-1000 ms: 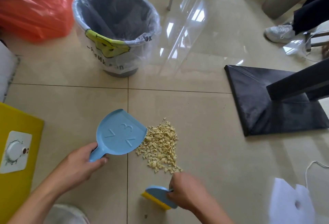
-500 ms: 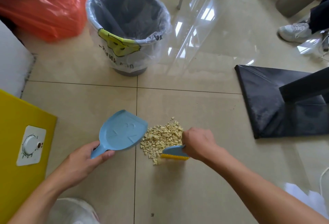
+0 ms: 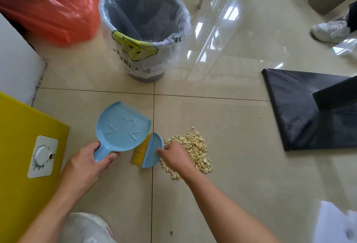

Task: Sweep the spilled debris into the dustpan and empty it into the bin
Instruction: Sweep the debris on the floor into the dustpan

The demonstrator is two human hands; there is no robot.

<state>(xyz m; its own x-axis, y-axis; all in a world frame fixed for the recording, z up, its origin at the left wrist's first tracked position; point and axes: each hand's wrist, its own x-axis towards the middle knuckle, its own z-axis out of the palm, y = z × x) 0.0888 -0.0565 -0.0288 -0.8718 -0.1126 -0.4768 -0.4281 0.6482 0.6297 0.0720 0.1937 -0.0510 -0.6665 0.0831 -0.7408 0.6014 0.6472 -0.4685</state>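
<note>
A pile of pale yellow debris crumbs (image 3: 195, 149) lies on the beige tiled floor. My left hand (image 3: 90, 162) grips the handle of a light blue dustpan (image 3: 121, 128), which rests empty on the floor left of the pile. My right hand (image 3: 173, 156) holds a small blue brush (image 3: 151, 151) with yellow bristles; the bristles touch the dustpan's open edge, and the brush stands between pan and pile. A grey bin (image 3: 144, 28) lined with a clear bag stands beyond the dustpan, its mouth open.
A red plastic bag (image 3: 48, 5) lies left of the bin. A yellow box (image 3: 17, 146) with a white dial sits at the left. A black table base (image 3: 309, 111) is on the right. Another person's white shoe (image 3: 330, 30) is at the far right.
My right hand carried the brush from near me, past the pile's near edge, to the dustpan's lip on the pile's left side. The dustpan stayed almost in place.
</note>
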